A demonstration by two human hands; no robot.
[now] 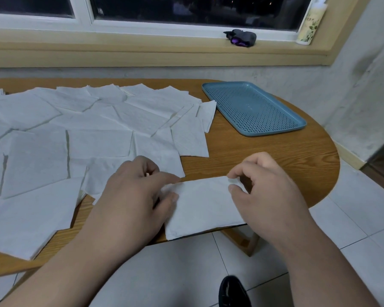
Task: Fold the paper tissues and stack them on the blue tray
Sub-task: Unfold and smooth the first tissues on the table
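While both hands work at the near edge of the wooden worktop (264, 156), one folded tissue (202, 207) lies between them, its near edge overhanging the worktop rim. The left hand (133, 196) rests on the tissue's left end, thumb and forefinger pinching the far-left corner, the remaining fingers curled under. The right hand (268, 196) pinches the far-right corner between thumb and forefinger, with that corner lifted slightly off the sheet.

A spread of unfolded tissues (93, 134) covers the left and centre of the worktop, overlapping one another; the nearest sheets lie just beside the left hand and partly under it. The blue tray (253, 107), perforated across its base, sits at the far right of the worktop with nothing on it, well apart from the held tissue; one tissue corner lies just beside its left rim.

On the windowsill (142, 54) beyond stand a dark grey item with purple parts (242, 37) and a pale bottle (308, 25). A black shoe (233, 291) shows on the tiled floor (353, 218) below.
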